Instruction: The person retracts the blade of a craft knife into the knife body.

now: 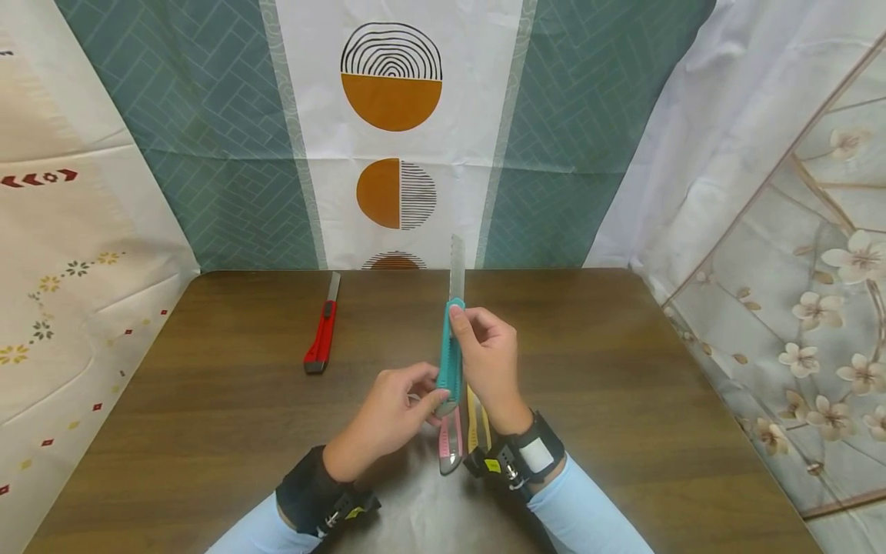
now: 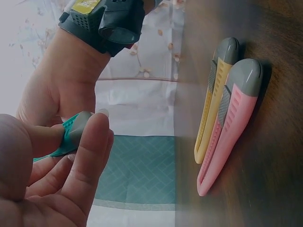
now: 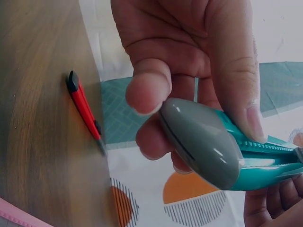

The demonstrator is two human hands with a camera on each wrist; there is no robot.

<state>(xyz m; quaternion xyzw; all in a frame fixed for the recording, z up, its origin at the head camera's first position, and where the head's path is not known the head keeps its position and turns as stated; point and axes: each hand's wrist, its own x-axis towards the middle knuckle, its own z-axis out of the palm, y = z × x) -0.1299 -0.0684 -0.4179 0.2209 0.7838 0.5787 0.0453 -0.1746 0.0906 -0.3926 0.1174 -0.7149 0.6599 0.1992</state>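
Note:
Both hands hold a teal box cutter raised over the table, its long blade slid out and pointing away. My left hand pinches the grey tail end between thumb and fingers. Higher up, my right hand grips the body near the blade, thumb lying along the slider side. Below the hands lie a pink box cutter and a yellow box cutter, side by side, with no blade showing in the left wrist view. A red box cutter lies to the left, its blade partly out.
The brown wooden table ends at a patterned curtain at the back. Light cloths hang on both sides, a floral cloth at the right. Each wrist wears a black strap with a camera.

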